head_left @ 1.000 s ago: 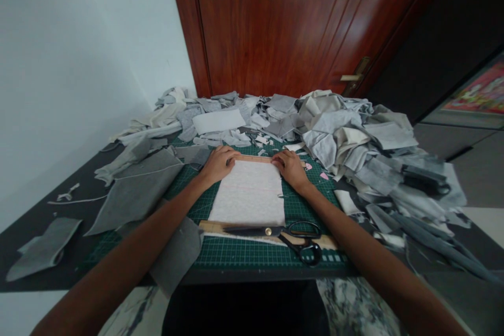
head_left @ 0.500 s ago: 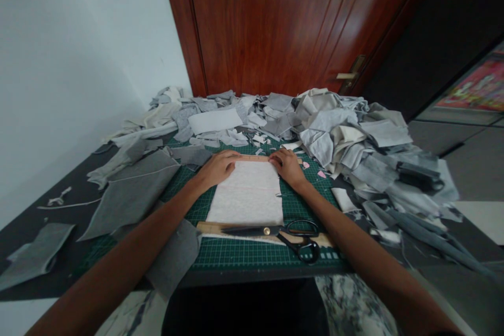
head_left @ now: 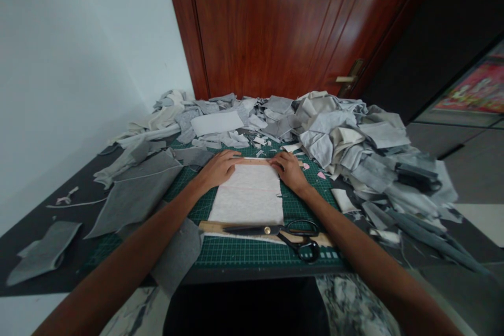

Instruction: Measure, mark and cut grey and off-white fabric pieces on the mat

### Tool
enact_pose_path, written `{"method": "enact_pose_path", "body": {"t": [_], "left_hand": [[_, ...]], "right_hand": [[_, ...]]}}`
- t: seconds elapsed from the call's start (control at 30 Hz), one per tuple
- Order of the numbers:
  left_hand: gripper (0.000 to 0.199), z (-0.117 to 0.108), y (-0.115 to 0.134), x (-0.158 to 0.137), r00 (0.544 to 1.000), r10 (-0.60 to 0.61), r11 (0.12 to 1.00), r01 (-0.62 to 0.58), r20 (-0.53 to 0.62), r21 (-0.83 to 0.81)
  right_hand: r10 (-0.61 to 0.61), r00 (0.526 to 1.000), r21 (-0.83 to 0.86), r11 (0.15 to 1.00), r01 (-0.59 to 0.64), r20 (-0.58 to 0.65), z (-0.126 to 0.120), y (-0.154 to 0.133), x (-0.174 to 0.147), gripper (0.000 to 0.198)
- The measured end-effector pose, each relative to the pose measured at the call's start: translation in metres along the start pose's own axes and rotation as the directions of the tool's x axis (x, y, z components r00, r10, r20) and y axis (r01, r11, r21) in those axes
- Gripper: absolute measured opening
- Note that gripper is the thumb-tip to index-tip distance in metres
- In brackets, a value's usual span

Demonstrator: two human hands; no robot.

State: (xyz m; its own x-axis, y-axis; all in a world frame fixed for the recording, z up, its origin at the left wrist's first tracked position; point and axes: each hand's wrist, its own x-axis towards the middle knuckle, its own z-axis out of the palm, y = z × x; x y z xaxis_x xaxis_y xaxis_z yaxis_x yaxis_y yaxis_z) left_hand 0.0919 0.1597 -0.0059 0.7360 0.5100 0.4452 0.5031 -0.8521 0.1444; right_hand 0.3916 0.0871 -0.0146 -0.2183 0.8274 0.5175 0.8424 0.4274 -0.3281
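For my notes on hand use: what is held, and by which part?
The far ruler: left hand on its left part, right hand on its right; gripped or pressed, unclear.

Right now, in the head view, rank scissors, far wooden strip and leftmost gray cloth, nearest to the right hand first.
1. Far wooden strip: touched by the right hand.
2. Scissors: on the near side.
3. Leftmost gray cloth: far left.

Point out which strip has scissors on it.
The near strip, lower in view; the far strip has the left hand and right hand on it.
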Motion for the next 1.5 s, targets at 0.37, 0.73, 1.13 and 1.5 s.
{"method": "enact_pose_path", "body": {"t": [0.37, 0.73, 1.13, 1.5], "left_hand": [[0.031, -0.005, 0.0, 0.012, 0.995, -0.099, 0.994, 0.1, -0.03, 0.034], [0.029, -0.002, -0.007, 0.013, 0.983, -0.176, 0.981, 0.179, -0.049, 0.072], [0.033, -0.007, 0.0, 0.009, 0.989, -0.143, 0.988, 0.145, -0.044, 0.055], [0.031, -0.007, -0.001, 0.005, 0.976, -0.216, 0.971, 0.215, -0.002, 0.105]], "right_hand": [[0.017, 1.0, 0.015, 1.0, -0.018, 0.022, 0.004, 0.007, 0.008, 0.02], [0.017, 1.0, -0.024, 1.0, -0.016, 0.011, 0.004, 0.005, 0.015, 0.022], [0.003, 1.0, 0.017, 1.0, -0.003, 0.029, 0.004, 0.016, 0.016, 0.026], [-0.102, 0.995, -0.028, 0.994, 0.102, 0.015, 0.002, 0.011, 0.007, 0.028]]}}
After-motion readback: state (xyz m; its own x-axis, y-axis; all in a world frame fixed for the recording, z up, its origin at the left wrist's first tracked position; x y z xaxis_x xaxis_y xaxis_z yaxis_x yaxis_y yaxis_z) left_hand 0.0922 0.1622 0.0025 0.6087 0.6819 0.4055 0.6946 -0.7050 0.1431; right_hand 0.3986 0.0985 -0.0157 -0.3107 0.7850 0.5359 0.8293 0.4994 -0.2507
